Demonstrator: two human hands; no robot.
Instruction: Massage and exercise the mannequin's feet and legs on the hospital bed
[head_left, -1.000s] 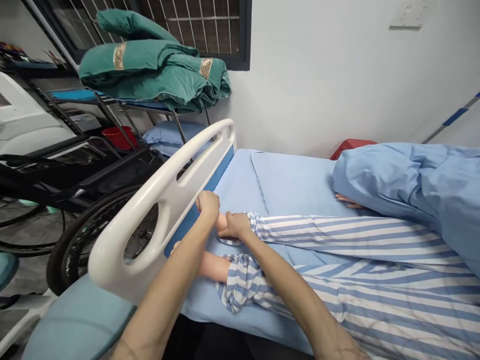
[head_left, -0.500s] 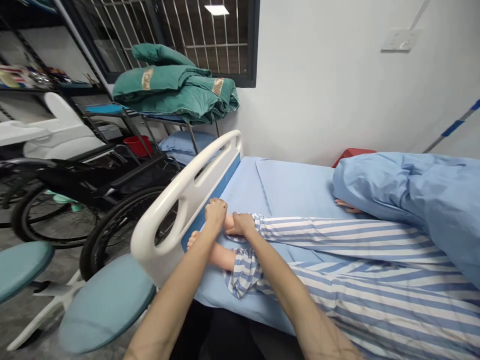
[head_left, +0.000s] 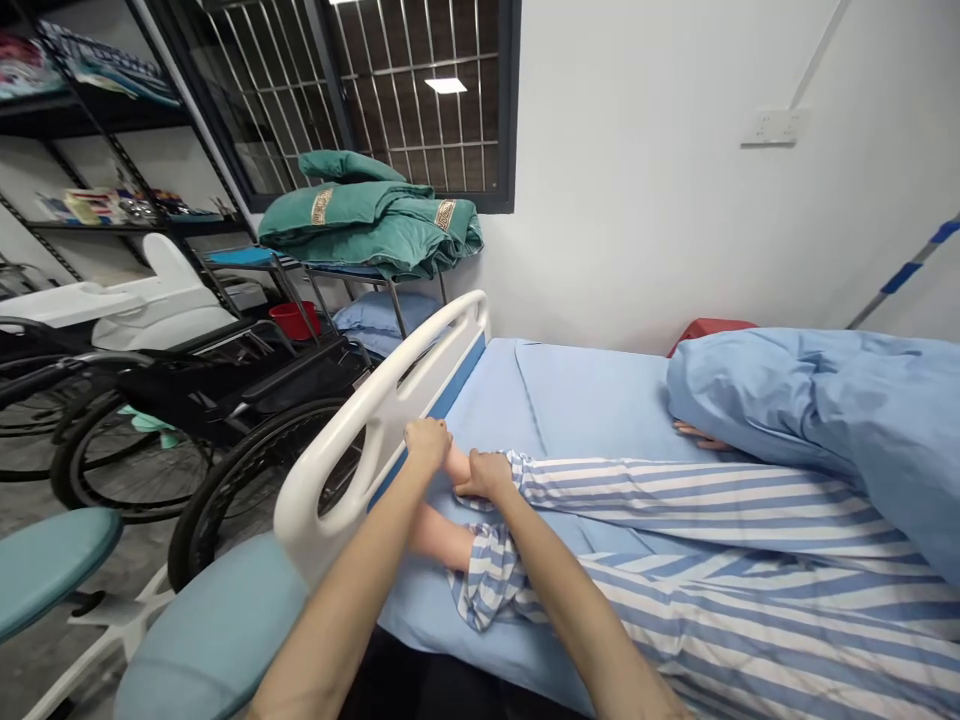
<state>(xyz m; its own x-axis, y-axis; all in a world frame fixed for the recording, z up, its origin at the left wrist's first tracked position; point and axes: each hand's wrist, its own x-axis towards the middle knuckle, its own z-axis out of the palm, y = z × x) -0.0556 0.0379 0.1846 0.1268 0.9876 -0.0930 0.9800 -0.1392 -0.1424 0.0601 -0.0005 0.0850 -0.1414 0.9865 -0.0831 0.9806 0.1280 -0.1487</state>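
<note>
Two bare legs' ends in blue-and-white striped trousers (head_left: 690, 490) lie on the bed; whether they belong to a person or a manikin I cannot tell. My left hand (head_left: 427, 441) is wrapped over the toe end of the far foot (head_left: 457, 465), hiding most of it. Just to the right, my right hand (head_left: 487, 474) grips the same leg at the ankle, beside the trouser cuff. Closer to me, the near foot (head_left: 444, 540) rests on the light blue sheet (head_left: 592, 390), its toes covered by my left forearm.
A white footboard (head_left: 300, 490) rises left of the feet. Beyond it stand a black wheelchair (head_left: 202, 400) and teal stools (head_left: 217, 630). Folded green bedding (head_left: 375, 220) sits under the barred window. A blue quilt (head_left: 810, 400) covers the body at right, with fingertips showing beneath.
The head view has tilted up, so the scene sits lower. My left hand has shifted slightly left of my right hand, and its forearm now hides the near foot's toes. Both grips stay.
</note>
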